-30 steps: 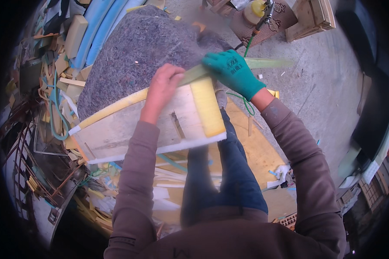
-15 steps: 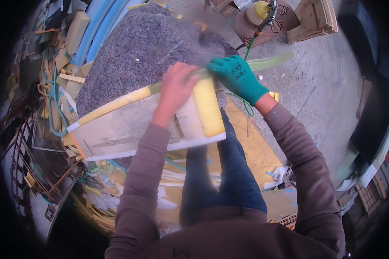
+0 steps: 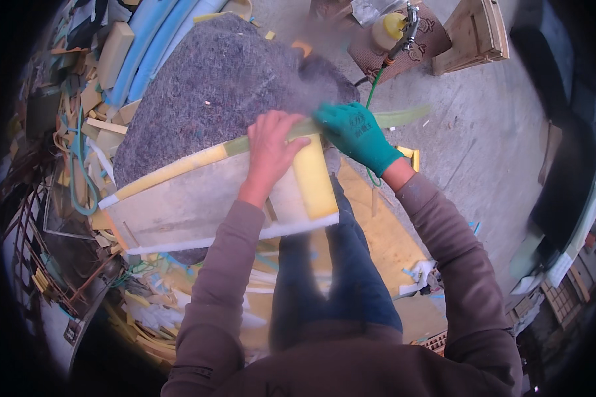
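A wooden panel [image 3: 192, 198], edged with white padding [image 3: 238, 235] and yellow foam [image 3: 179, 167], lies tilted before me. A thick yellow foam block [image 3: 314, 178] covers its right end. Along the far edge runs a thin green foam strip [image 3: 404, 118], its free end sticking out to the right. My bare left hand [image 3: 268, 149] has its fingers bent over the strip at that edge, its thumb resting towards the yellow block. In a teal glove, my right hand [image 3: 361, 137] is closed around the strip near the panel's right corner; its fingertips are blurred.
Purple-grey felt [image 3: 205, 86] spreads beyond the panel. Foam scraps [image 3: 86, 126] and blue foam rolls [image 3: 149, 49] are heaped at left. At far right stand a spray gun [image 3: 409, 33] with a yellowish bottle [image 3: 387, 30], its green hose [image 3: 375, 89], and a wooden box [image 3: 470, 40].
Both hands have come slightly nearer to me along with the strip, whose free end is lower. My left thumb now reaches further over the yellow block. The view has shifted a little.
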### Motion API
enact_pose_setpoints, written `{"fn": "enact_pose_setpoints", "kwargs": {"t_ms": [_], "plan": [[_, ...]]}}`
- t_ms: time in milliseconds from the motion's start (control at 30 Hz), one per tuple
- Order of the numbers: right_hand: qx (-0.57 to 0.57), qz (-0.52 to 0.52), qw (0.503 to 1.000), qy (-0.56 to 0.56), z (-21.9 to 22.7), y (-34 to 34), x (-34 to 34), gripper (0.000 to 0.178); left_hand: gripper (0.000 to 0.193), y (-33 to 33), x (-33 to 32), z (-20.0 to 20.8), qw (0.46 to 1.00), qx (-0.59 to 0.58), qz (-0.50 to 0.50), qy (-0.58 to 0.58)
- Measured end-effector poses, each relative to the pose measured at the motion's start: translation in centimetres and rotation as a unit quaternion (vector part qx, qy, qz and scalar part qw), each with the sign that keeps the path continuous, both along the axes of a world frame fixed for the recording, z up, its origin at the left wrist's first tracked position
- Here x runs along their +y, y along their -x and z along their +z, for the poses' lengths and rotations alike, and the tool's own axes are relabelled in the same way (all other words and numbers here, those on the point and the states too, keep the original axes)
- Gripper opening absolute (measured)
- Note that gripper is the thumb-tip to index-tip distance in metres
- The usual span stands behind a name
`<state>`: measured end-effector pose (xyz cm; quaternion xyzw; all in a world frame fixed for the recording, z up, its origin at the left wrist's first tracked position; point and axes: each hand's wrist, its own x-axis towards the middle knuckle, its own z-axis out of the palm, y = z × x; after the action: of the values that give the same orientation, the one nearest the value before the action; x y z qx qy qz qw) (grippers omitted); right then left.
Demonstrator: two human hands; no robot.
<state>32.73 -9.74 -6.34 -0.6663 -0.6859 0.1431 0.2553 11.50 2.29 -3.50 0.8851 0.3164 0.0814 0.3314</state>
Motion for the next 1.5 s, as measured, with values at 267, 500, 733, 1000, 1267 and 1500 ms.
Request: {"fn": "enact_pose_setpoints", "kwargs": {"t_ms": [267,500,733,1000,1267,1500], "plan": [[0.085,0.016,0.996,0.032,-1.9,0.1,0.0,0.044,0.043,1.0,-0.4,-1.1,0.998,-0.025,0.019,-0.052],[0.193,-0.013,0.963,0.189,0.7,-1.6,0.1,0.057,0.043,0.6,-0.3,-0.6,0.999,-0.015,0.016,-0.032],[0.382,-0.255,0.867,0.192,-5.8,-8.6,7.6,0.051,0.05,0.3,0.1,0.0,1.0,-0.006,0.017,-0.018],[0.536,-0.415,0.696,0.235,-19.5,-16.3,20.3,0.028,0.05,0.9,0.1,-0.2,0.999,-0.031,0.038,-0.008],[0.065,-0.129,0.985,0.099,-33.5,-21.1,26.3,0.012,0.042,0.8,0.0,-0.9,0.997,-0.037,0.059,-0.016],[0.55,-0.319,0.771,0.039,-22.6,-21.5,22.2,0.021,0.032,0.2,0.3,-0.3,0.997,-0.044,0.057,-0.015]]}}
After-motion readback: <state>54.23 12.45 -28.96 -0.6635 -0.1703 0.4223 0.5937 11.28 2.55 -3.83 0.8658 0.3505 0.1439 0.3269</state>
